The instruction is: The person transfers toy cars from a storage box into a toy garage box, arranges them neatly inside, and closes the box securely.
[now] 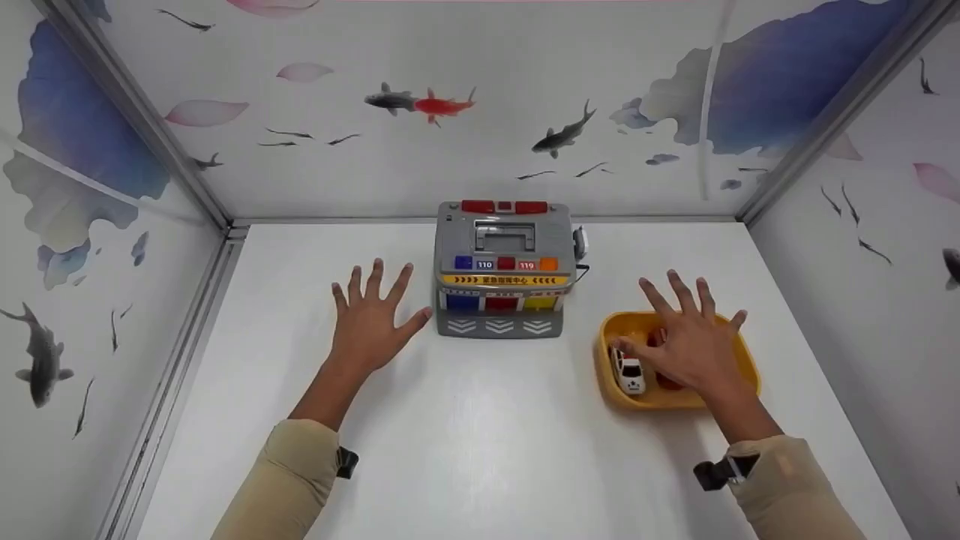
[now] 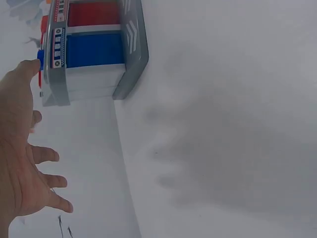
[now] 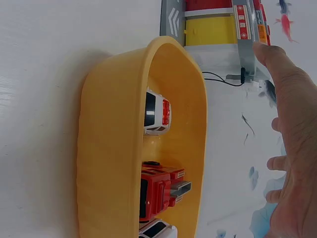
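Left grip (image 1: 371, 326), fingers spread wide, is just left of the grey toy station (image 1: 499, 259) on the desk (image 1: 465, 435). Right grip (image 1: 694, 345), equally wide, is above the yellow tray (image 3: 109, 148) containing a white car (image 1: 631, 375) and red truck (image 3: 157, 193).

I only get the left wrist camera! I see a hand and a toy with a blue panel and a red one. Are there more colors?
Observer: Yes, the toy also has a yellow panel beside the red one.
Operator: Cool! Where's the other hand?
Observer: In the head view, the right hand is spread open over a yellow bin.
Operator: Ooh, what's inside?
Observer: A red toy truck sits between a white toy car and another white vehicle.
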`<state>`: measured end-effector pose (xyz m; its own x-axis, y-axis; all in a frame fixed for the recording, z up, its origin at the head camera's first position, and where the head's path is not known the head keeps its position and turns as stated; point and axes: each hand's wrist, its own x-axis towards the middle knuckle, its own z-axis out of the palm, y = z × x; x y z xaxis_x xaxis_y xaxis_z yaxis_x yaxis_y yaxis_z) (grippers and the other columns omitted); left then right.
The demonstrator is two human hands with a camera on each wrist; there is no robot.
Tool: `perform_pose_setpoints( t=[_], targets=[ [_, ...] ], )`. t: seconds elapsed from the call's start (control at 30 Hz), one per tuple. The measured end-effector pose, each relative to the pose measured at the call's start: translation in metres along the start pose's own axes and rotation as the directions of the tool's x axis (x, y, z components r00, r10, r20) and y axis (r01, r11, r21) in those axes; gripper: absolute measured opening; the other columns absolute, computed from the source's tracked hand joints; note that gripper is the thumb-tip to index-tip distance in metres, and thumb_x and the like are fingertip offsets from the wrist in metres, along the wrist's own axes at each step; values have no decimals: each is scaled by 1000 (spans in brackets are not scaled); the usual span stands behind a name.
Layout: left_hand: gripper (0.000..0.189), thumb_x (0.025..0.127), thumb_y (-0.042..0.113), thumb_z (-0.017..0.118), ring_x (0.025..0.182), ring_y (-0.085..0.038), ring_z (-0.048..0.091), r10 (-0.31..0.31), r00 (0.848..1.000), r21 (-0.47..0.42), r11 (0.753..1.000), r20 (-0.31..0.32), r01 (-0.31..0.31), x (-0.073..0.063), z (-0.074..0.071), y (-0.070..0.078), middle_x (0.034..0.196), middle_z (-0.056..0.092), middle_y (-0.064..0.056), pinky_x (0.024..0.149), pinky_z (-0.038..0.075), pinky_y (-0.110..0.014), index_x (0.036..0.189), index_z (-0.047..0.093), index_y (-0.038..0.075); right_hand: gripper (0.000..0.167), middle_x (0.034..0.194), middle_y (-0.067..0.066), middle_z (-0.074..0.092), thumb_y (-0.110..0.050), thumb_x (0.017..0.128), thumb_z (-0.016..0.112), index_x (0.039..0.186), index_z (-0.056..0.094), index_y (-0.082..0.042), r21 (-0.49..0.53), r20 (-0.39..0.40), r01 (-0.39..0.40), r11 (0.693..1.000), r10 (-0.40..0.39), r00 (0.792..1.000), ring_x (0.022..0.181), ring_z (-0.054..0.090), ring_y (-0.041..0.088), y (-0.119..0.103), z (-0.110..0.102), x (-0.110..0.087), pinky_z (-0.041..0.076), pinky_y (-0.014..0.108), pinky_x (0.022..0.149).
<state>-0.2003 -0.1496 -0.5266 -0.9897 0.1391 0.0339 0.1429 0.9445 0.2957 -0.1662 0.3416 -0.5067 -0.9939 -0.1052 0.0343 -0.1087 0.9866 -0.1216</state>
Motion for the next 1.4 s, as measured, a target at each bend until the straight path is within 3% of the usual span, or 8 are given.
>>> perform_pose_setpoints(
  t=[0.2,0.47,0.83,1.1,1.4],
  targets=[
    [80,110,73,44,169,-56,21,11,1000,-37,999,-18,-11,9,5,8,183,25,-22,133,11,-82,177,28,32,110,185,18,19,-92,89,60,177,25,-35,-8,-9,13,1000,-13,1000,167,15,60,-6,-1,0,5,105,109],
    [74,112,67,46,168,-53,27,14,999,-112,994,-35,-18,22,7,21,181,32,-21,135,16,-79,175,33,30,104,187,16,15,-84,93,63,177,27,-34,46,-39,24,999,-22,999,169,9,56,-17,6,1,6,99,119],
    [62,116,61,42,164,-50,37,-1,999,-179,984,-50,-8,35,10,29,179,38,-19,135,23,-76,171,44,32,92,186,15,18,-71,101,66,176,30,-30,105,-47,66,992,-61,997,171,11,51,-30,9,4,3,90,128],
    [55,116,58,44,162,-46,44,0,997,-180,984,-71,-13,45,14,34,177,43,-16,134,27,-75,166,52,34,88,185,13,23,-66,104,65,176,31,-29,94,-47,112,989,-108,993,170,19,48,-43,7,15,7,88,130],
    [49,116,53,51,158,-42,51,-3,993,-222,975,-116,-23,50,17,34,173,50,-15,134,33,-70,159,61,31,87,182,15,30,-59,107,66,177,28,-23,114,-10,167,979,-167,986,166,32,45,-60,11,34,20,80,133]
  ],
)
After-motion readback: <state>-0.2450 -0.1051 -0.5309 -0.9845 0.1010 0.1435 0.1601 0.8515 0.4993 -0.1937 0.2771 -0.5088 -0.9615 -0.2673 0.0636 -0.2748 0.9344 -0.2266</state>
